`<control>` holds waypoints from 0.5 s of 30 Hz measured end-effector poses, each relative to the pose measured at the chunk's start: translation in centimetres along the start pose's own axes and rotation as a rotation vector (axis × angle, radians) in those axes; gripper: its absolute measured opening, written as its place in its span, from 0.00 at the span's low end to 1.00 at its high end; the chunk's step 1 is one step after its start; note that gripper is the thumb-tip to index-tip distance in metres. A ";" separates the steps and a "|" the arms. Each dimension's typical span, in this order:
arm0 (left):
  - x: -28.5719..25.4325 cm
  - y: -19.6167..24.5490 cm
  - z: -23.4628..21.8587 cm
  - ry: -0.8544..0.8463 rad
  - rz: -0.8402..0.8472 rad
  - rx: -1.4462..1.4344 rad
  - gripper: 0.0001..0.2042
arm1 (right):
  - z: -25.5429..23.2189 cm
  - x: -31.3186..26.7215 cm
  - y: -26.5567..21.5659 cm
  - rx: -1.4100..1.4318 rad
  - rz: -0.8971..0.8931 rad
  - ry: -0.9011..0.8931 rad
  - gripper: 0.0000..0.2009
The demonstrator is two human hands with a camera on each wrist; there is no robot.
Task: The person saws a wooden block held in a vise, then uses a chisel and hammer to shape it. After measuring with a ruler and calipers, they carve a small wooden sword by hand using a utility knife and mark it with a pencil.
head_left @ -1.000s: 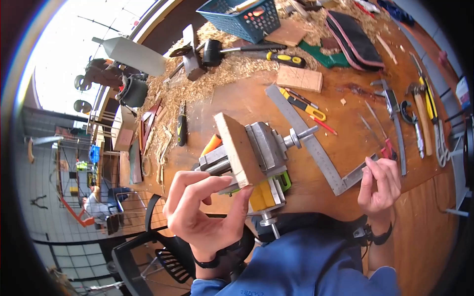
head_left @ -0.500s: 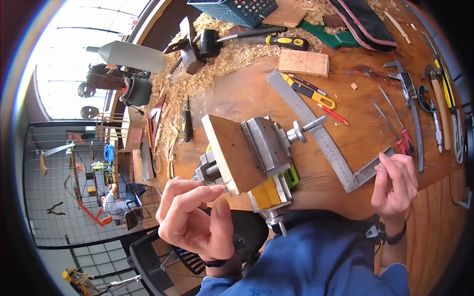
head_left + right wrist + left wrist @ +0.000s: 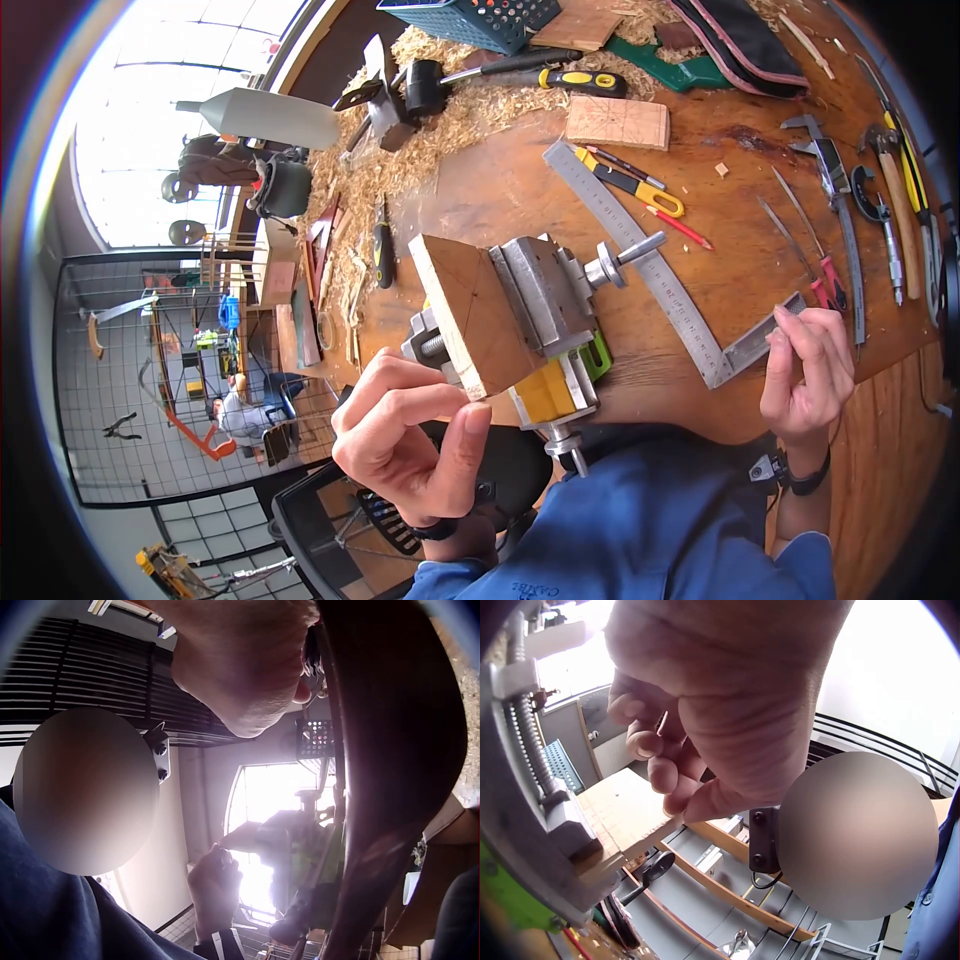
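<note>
A flat wooden board [image 3: 482, 318] with pencil lines on its face stands tilted in a metal vise [image 3: 545, 290] at the bench edge. My left hand [image 3: 410, 435] is at its lower near corner. In the left wrist view, curled index finger and thumb meet at the corner of the board [image 3: 630, 814], pinching it. My right hand [image 3: 815, 375] hangs by the bench's right front, fingers loosely bent. Its fingertips overlap the short arm of a steel square [image 3: 690, 320] lying on the bench. The right wrist view shows that hand [image 3: 240, 667] beside the bench edge, its fingers mostly hidden.
A utility knife [image 3: 635, 188], a red pencil [image 3: 678, 227] and another wood block [image 3: 618, 122] lie beyond the square. Scissors [image 3: 825, 285], calipers [image 3: 835, 180], a micrometer [image 3: 890, 245] and a hammer [image 3: 892, 190] lie right. Wood shavings [image 3: 450, 130] and a mallet [image 3: 425, 88] lie behind.
The view has shifted since the first frame. My left thumb and index finger were spread off the board's corner half a second ago and are now back at it. The right hand has hardly moved.
</note>
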State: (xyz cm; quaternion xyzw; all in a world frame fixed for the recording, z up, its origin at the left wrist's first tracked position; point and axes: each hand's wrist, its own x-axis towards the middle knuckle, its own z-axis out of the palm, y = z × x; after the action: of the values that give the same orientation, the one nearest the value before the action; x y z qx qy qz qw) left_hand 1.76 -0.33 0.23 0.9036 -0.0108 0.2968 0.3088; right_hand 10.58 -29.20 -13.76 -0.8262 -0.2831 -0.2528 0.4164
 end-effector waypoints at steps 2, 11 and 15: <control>0.1 0.2 0.1 0.027 -0.006 0.005 0.11 | 0.0 0.1 0.0 0.001 0.003 0.000 0.13; -1.1 0.3 0.5 -0.002 -0.168 -0.045 0.14 | 0.1 0.1 0.0 -0.004 -0.009 0.005 0.14; -0.8 0.3 0.4 0.115 -0.236 -0.102 0.07 | 0.0 0.0 0.1 -0.003 -0.007 0.000 0.14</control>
State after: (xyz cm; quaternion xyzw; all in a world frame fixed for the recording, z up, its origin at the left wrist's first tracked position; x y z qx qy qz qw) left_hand 1.19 -0.96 -0.27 0.8630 0.0984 0.3089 0.3874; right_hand 10.64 -29.23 -13.86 -0.8257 -0.2856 -0.2546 0.4145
